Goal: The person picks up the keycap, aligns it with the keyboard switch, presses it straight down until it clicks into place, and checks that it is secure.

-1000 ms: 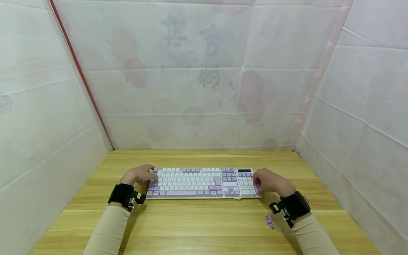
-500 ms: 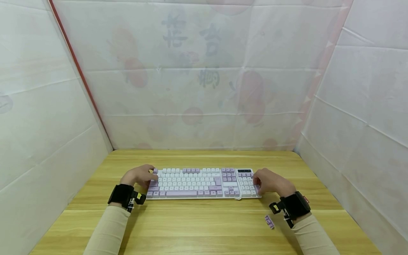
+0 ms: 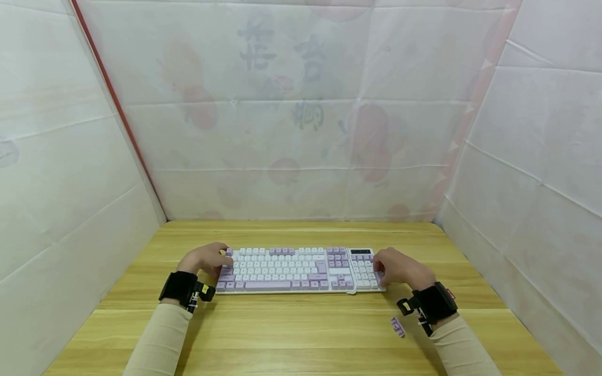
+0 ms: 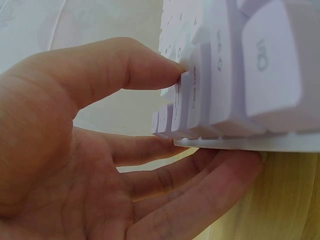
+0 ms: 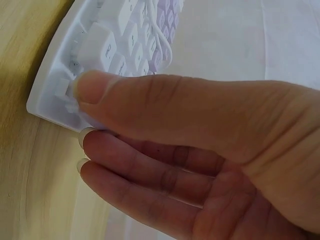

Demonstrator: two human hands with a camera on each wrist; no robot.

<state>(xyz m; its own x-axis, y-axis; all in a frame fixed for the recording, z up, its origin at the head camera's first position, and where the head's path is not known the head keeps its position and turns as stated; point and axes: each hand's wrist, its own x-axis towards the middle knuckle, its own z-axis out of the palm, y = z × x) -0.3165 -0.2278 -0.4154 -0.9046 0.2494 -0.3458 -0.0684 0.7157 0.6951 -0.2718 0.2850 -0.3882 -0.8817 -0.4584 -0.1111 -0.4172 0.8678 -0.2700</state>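
A white and purple computer keyboard [image 3: 282,271] lies across the table, long side towards me. At its left end my left hand [image 3: 207,259] grips it; the left wrist view has the thumb [image 4: 155,70] on the edge keys and fingers [image 4: 225,175] under the white base. My right hand [image 3: 400,269] holds the opposite end, its thumb [image 5: 95,87] over the corner and the other fingertips beside and below the edge. Near that thumb, a bare white key stem [image 5: 62,86] shows in the right wrist view. A loose purple keycap [image 3: 397,327] lies in front of the right hand.
A white cable [image 3: 352,271] loops over the keyboard beside the number pad. Pale printed cloth [image 3: 301,130] walls the wooden table [image 3: 282,334] at the back and both sides. A wrist camera and black strap sit on each wrist.
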